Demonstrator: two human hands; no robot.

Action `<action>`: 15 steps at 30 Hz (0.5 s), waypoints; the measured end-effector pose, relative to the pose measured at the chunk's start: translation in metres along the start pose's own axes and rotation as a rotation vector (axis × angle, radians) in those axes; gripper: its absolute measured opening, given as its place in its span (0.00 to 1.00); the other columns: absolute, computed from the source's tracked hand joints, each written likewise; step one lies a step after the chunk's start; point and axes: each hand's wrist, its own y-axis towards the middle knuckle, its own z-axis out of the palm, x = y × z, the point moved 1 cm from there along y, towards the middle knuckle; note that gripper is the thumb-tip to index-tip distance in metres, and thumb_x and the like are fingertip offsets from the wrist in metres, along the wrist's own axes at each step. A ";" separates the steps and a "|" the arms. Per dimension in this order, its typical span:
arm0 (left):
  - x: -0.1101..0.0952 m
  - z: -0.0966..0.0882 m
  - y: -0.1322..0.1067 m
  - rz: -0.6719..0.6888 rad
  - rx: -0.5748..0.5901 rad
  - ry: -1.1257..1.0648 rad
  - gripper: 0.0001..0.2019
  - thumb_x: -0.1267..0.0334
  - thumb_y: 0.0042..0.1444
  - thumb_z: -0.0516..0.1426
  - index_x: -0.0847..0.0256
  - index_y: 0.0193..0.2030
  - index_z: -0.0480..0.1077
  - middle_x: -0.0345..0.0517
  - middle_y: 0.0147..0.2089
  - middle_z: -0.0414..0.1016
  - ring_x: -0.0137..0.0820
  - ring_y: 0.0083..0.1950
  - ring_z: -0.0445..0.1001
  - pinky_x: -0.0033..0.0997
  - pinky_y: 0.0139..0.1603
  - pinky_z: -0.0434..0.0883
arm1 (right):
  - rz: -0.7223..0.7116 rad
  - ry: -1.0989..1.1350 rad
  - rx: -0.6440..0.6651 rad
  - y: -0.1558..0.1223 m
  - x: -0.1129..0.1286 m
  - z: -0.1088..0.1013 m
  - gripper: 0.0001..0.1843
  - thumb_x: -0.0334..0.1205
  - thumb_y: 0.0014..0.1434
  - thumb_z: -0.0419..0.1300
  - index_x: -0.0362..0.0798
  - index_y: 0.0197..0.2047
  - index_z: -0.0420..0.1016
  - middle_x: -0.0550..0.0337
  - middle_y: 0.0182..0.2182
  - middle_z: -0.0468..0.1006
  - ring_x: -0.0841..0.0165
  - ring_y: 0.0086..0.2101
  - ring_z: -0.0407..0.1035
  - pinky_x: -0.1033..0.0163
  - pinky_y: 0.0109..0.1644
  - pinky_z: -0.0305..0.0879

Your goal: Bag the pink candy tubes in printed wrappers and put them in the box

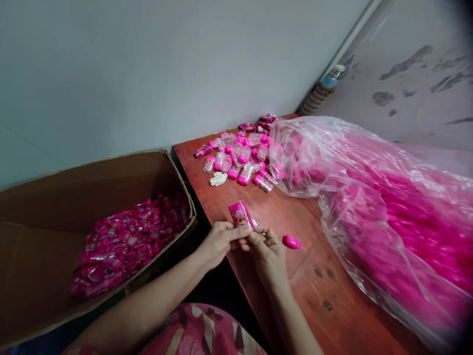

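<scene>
Both my hands meet over the near edge of the red-brown table [306,276]. My left hand [221,241] pinches the lower left of a small pink printed packet [239,213], thumb on its face. At the packet's lower right corner, my right hand [268,249] grips it between thumb and fingers. A loose pink cap [292,241] lies on the table just right of my right hand. Beyond the packet is a pile of small clear containers with pink caps [244,159], filled with little pale balls. What the packet holds inside is hidden.
On the left stands a cardboard box [74,182] with many pink packets [121,246] in it. A large clear plastic bag [369,207] full of pink pieces covers the table's right side. A white lump [218,178] sits by the pile. Walls border the table.
</scene>
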 end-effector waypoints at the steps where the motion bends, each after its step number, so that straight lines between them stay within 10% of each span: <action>1: 0.000 0.000 -0.003 0.012 0.000 -0.002 0.11 0.63 0.42 0.64 0.72 0.27 0.74 0.45 0.22 0.71 0.24 0.22 0.68 0.25 0.28 0.69 | 0.009 -0.002 0.010 0.002 0.000 0.002 0.12 0.38 0.48 0.65 0.48 0.34 0.66 0.66 0.23 0.75 0.71 0.23 0.71 0.66 0.28 0.69; 9: -0.043 -0.031 -0.030 0.474 -0.351 -0.141 0.16 0.55 0.45 0.61 0.66 0.35 0.74 0.55 0.42 0.76 0.40 0.44 0.74 0.39 0.48 0.69 | -0.081 -0.157 -0.060 0.007 0.028 -0.017 0.10 0.44 0.52 0.61 0.46 0.32 0.68 0.59 0.26 0.77 0.71 0.23 0.70 0.66 0.26 0.66; 15: -0.019 -0.009 -0.007 0.350 -0.215 0.381 0.19 0.77 0.31 0.66 0.57 0.33 0.76 0.48 0.47 0.74 0.40 0.58 0.63 0.35 0.60 0.55 | -0.098 -0.244 -0.168 0.001 0.034 -0.050 0.11 0.45 0.51 0.62 0.46 0.31 0.69 0.60 0.26 0.76 0.72 0.23 0.69 0.68 0.26 0.65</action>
